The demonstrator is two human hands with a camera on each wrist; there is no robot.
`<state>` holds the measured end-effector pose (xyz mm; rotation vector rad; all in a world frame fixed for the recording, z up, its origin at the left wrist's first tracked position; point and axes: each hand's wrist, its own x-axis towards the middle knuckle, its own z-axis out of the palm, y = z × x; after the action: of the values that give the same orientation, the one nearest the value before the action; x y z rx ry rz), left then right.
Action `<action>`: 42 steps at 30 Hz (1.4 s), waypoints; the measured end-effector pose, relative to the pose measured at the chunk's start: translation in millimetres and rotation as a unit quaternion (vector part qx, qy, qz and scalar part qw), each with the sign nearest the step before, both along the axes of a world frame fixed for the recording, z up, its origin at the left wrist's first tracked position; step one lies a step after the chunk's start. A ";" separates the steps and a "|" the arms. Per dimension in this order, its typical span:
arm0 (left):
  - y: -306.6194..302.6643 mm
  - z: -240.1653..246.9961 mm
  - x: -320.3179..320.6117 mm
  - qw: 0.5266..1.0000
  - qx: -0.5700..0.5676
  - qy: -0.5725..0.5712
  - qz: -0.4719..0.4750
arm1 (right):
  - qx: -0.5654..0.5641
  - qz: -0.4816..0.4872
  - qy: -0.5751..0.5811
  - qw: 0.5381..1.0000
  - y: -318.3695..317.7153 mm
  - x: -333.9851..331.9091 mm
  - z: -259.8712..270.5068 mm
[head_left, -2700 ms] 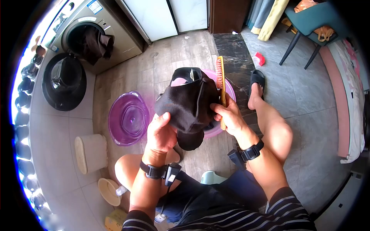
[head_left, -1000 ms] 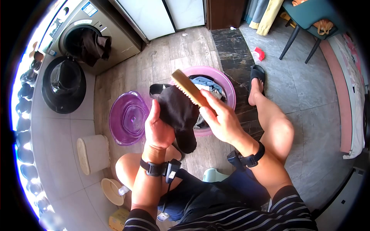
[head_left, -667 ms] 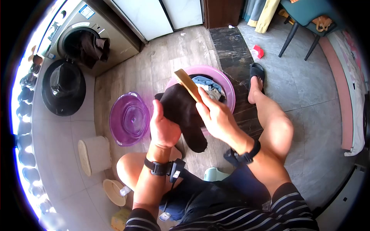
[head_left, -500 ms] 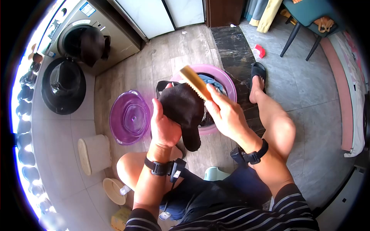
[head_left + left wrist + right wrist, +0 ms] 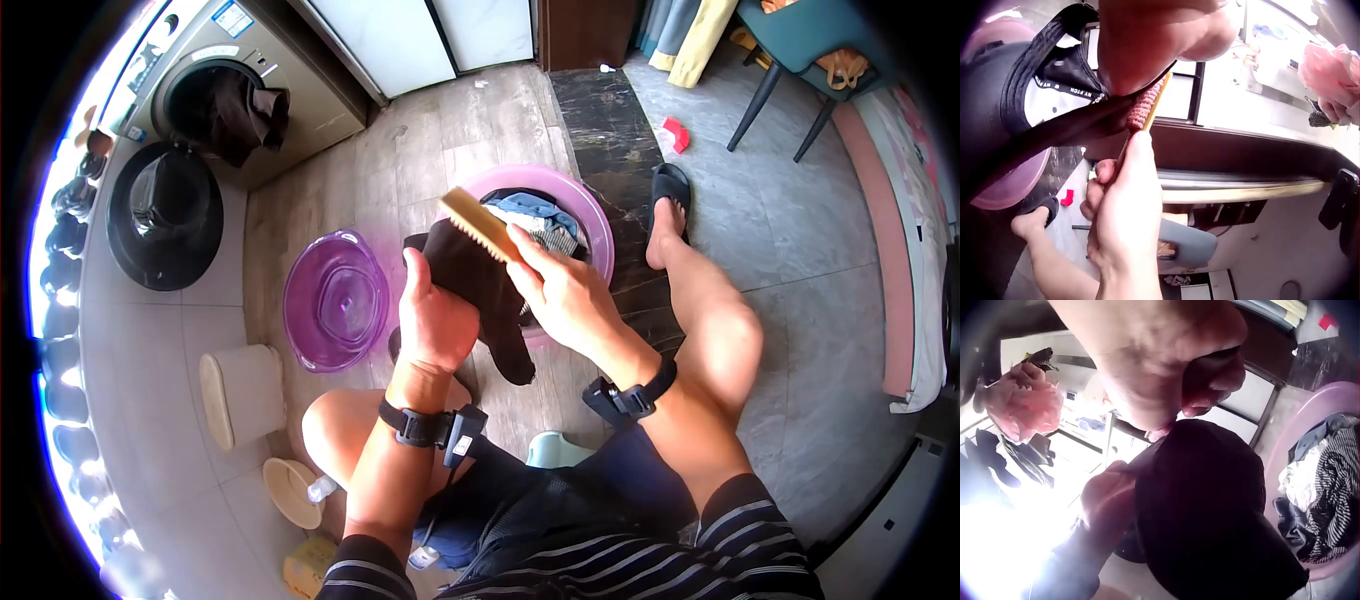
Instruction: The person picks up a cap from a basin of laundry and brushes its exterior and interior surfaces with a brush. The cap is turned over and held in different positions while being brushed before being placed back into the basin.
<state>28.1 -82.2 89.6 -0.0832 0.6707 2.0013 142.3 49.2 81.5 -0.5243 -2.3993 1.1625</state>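
A dark baseball cap [image 5: 472, 280] is held up in front of me, its brim pointing down toward my lap. My left hand [image 5: 440, 325] grips it from the left side, thumb raised, the other fingers hidden behind the fabric. In my right hand [image 5: 568, 305] is the handle of a wooden scrub brush [image 5: 476, 226], whose bristles face the cap's crown and lie right at it. The left wrist view shows the brush's pinkish bristles [image 5: 1143, 111] and the cap's inner band [image 5: 1066, 90]. In the right wrist view the cap [image 5: 1204, 506] appears as a dark rounded shape.
A pink basin [image 5: 600, 235] with clothes [image 5: 540, 212] stands beneath the cap, and a purple basin [image 5: 335, 300] stands left of it. At the back left is an open washing machine [image 5: 310, 110] with dark cloth hanging out. A chair [image 5: 800, 45] stands far right.
Earlier the brush stood upright at the cap's right side, with the cap's opening facing up. Since then the brush has moved over the crown, shifting back and forth; the cap has tilted.
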 end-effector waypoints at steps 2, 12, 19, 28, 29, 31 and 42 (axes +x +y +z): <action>-2.2 -5.6 -5.5 1.000 0.001 -0.006 0.016 | 0.005 0.023 0.002 1.000 -17.3 7.1 5.5; -3.9 -8.5 -5.7 1.000 0.017 -0.010 0.021 | 0.031 0.045 -0.002 0.999 -17.1 9.0 -8.5; -3.2 -7.7 -3.4 1.000 0.009 0.010 0.018 | 0.013 0.056 -0.015 0.998 -16.5 9.4 -9.0; -5.8 -3.1 9.8 0.983 0.012 0.162 -0.087 | -0.254 -0.034 0.102 0.961 36.2 3.2 -5.7; -6.1 -1.0 14.7 0.970 -0.004 0.219 -0.107 | -0.270 -0.026 0.100 0.957 35.5 6.1 -0.4; -3.1 2.8 21.0 0.950 0.020 0.275 -0.149 | -0.280 -0.001 0.128 0.951 32.2 5.6 5.0; -6.3 -3.6 22.1 0.969 -0.055 0.173 -0.167 | -0.341 0.135 0.053 0.929 23.7 11.4 9.6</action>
<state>50.3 -88.5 86.0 0.3025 0.9519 1.6653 153.7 73.0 91.1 -0.3162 -1.9658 2.1078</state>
